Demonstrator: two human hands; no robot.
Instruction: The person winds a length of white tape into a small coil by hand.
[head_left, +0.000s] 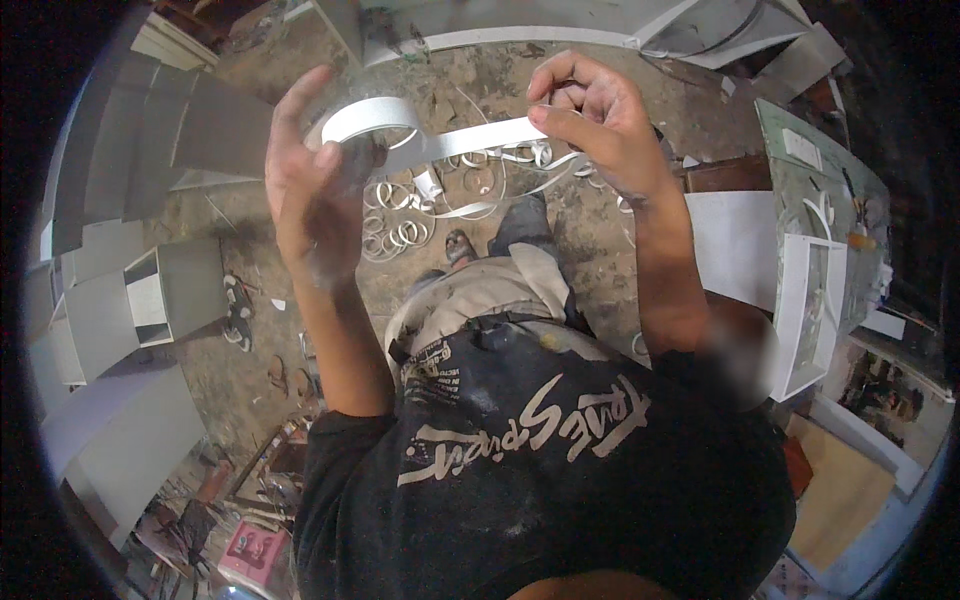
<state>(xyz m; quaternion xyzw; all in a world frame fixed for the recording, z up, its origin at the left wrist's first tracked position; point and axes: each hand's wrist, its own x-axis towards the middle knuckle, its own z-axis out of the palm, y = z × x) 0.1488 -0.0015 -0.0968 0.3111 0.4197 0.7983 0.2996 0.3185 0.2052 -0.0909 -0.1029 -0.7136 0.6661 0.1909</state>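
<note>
A roll of white edge-banding strip [368,113] is held up in front of me. My left hand [312,195] grips its left side, with the thumb against the coil and the index finger pointing up. From the roll a flat length of strip [482,137] runs pulled out to the right. My right hand [600,115] pinches its far end between thumb and fingers. Below, several loose coils of white strip [408,233] lie on the floor near my feet, beside a small white cup-like object [428,184].
White and grey cabinet boxes [185,290] stand to the left, with panels leaning behind them. On the right are a green-topped workbench [765,130] and a white open frame [808,318]. A pair of sandals [238,313] and a pink box [252,555] are at the lower left.
</note>
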